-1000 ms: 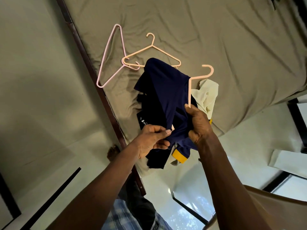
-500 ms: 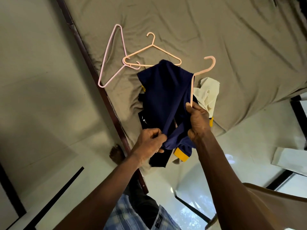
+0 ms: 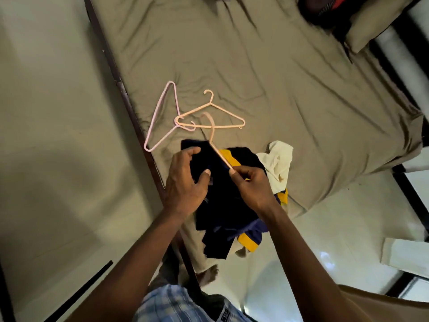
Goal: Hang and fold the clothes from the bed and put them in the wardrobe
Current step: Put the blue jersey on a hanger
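A navy garment with yellow trim point(image 3: 227, 205) hangs bunched over the bed's near corner. My right hand point(image 3: 251, 184) pinches the neck of a pink hanger point(image 3: 212, 133), whose hook points up and left; the rest of that hanger is hidden in the cloth. My left hand point(image 3: 185, 182) lies on the garment's left side, fingers curled on the dark fabric. A cream cloth point(image 3: 278, 163) lies on the bed to the right of the garment. Two more hangers rest on the sheet: a lilac hanger point(image 3: 162, 117) and a peach hanger point(image 3: 210, 113).
The bed point(image 3: 290, 77) has a creased olive sheet and a dark wooden side rail point(image 3: 130, 108). A pillow and dark clothes point(image 3: 348, 15) sit at the far right corner. Pale floor tiles point(image 3: 58, 159) lie to the left and below.
The hanger's hook has swung from upper right to upper left. My left hand rose onto the garment's upper left. The garment dropped lower onto the bed corner, and the camera tilted.
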Available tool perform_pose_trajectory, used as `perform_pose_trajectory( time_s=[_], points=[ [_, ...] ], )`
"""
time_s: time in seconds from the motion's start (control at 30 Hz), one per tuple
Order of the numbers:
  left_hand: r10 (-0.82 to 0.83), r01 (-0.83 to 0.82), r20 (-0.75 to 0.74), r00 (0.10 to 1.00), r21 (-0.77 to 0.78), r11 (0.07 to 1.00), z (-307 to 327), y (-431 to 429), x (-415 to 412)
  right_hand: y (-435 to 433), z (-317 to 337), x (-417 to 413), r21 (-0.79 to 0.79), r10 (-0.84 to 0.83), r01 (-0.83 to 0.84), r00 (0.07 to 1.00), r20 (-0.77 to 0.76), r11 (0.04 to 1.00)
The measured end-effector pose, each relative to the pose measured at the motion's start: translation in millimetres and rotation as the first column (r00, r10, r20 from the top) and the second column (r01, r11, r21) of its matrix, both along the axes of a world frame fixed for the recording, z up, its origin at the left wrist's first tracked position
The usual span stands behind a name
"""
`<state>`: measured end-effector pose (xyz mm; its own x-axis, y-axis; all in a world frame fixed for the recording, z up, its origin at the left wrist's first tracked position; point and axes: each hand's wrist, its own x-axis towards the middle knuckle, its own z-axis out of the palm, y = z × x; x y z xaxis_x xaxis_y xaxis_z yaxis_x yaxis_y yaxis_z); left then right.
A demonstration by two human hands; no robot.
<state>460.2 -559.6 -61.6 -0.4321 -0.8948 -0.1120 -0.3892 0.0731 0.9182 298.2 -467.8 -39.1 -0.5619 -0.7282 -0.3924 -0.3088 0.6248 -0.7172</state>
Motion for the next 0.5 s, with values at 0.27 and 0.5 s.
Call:
perform_pose_trajectory(
  time_s=[0.27, 0.5],
  points=[
    [-0.016, 0.046, 0.116, 0.993, -0.264, 0.963, 95, -14, 40, 4, 91, -6, -0.146, 0.389, -0.390, 0.921, -0.034, 0.909],
    [0.189, -0.074, 0.254, 0.948, -0.402, 0.913, 164, 80, 105, 19, 128, 14, -0.376, 0.545, -0.551, 0.828, -0.131, 0.745]
  ],
)
